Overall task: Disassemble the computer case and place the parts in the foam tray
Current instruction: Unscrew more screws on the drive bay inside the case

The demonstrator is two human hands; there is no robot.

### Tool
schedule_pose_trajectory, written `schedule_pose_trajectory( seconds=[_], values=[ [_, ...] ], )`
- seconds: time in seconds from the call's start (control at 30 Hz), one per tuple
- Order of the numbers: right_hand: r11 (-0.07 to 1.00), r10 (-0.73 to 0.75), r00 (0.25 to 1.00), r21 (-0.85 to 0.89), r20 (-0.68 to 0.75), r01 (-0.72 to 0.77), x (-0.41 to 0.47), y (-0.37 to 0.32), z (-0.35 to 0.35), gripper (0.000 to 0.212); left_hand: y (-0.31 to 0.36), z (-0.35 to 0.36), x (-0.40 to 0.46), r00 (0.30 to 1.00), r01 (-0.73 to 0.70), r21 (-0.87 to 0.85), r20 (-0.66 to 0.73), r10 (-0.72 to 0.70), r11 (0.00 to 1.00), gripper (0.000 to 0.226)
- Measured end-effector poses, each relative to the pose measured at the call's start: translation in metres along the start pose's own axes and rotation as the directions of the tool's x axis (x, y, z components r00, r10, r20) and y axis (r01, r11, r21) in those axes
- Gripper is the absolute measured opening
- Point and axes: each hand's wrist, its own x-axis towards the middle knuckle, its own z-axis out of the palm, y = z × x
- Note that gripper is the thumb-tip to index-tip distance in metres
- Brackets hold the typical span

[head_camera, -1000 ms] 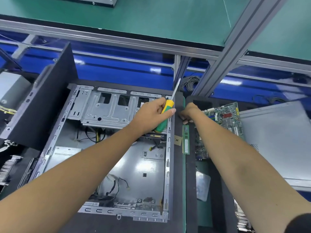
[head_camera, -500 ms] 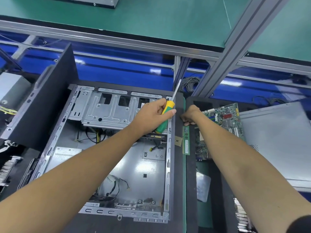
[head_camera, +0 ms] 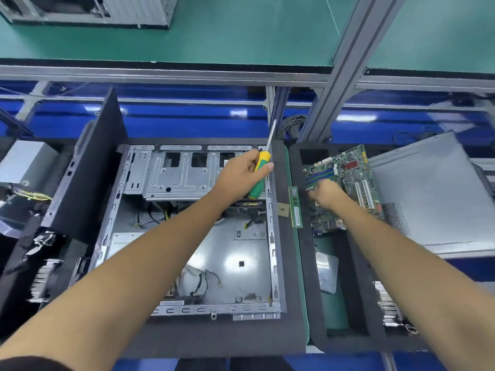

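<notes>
The open computer case (head_camera: 187, 180) lies on its side on black foam, its bare metal floor and loose cables showing. My left hand (head_camera: 241, 175) grips a yellow-and-green screwdriver (head_camera: 261, 167) over the case's upper right corner, shaft pointing up and away. To the right stands the black foam tray (head_camera: 302, 263), with a green motherboard (head_camera: 356, 170) in its upper compartment. My right hand (head_camera: 326, 195) is over the motherboard's left side, blurred, its fingers near the blue memory slots. A green memory stick (head_camera: 295, 207) lies along the tray's left edge.
A black case panel (head_camera: 88, 167) stands upright left of the case, and a grey power supply (head_camera: 26, 162) sits beyond it. A grey side panel (head_camera: 428, 196) lies right of the tray. Finned heatsinks (head_camera: 388, 306) sit at the lower right. An aluminium frame post (head_camera: 334, 84) rises behind.
My right hand has moved from the tray's upper left edge rightward onto the motherboard. My left hand with the screwdriver has stayed in place.
</notes>
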Motion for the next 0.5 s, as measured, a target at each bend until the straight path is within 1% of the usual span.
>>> schedule_pose_trajectory(
  seconds=[0.1,0.2,0.23,0.3,0.33,0.37,0.43,0.5],
  values=[
    [0.997,-0.001,1.0,-0.083,0.016,0.002,-0.03,0.028,0.009,0.027,0.003,0.001,-0.001,1.0,0.0,-0.001,0.009,0.0,1.0,0.039],
    [0.981,-0.022,0.998,-0.19,0.052,0.032,-0.053,0.046,0.018,0.017,0.004,0.0,-0.001,1.0,0.013,-0.004,-0.002,-0.013,1.0,0.037],
    [0.971,-0.038,0.998,-0.235,0.045,0.047,-0.058,0.05,0.021,0.018,0.004,0.0,0.0,1.0,0.018,-0.002,-0.004,-0.018,1.0,0.036],
    [0.951,-0.056,0.998,-0.304,0.023,0.061,-0.064,0.057,0.027,0.03,0.003,0.0,0.0,1.0,0.024,0.008,-0.007,-0.024,1.0,0.036],
    [0.954,-0.058,0.998,-0.294,0.008,0.058,-0.065,0.058,0.028,0.03,0.003,0.0,0.0,1.0,0.027,0.013,-0.008,-0.027,1.0,0.036],
    [0.967,-0.059,0.998,-0.25,-0.014,0.054,-0.066,0.057,0.027,0.024,0.002,0.001,0.0,1.0,0.026,0.016,-0.011,-0.026,1.0,0.036],
    [0.995,-0.045,0.996,-0.096,-0.072,0.038,-0.067,0.05,0.018,0.017,0.001,0.002,0.0,1.0,0.023,0.018,-0.016,-0.023,1.0,0.037],
    [0.997,-0.058,0.991,0.05,-0.122,0.065,-0.068,0.037,0.006,0.018,0.0,0.003,0.0,1.0,0.024,0.018,-0.02,-0.023,1.0,0.038]
  ],
)
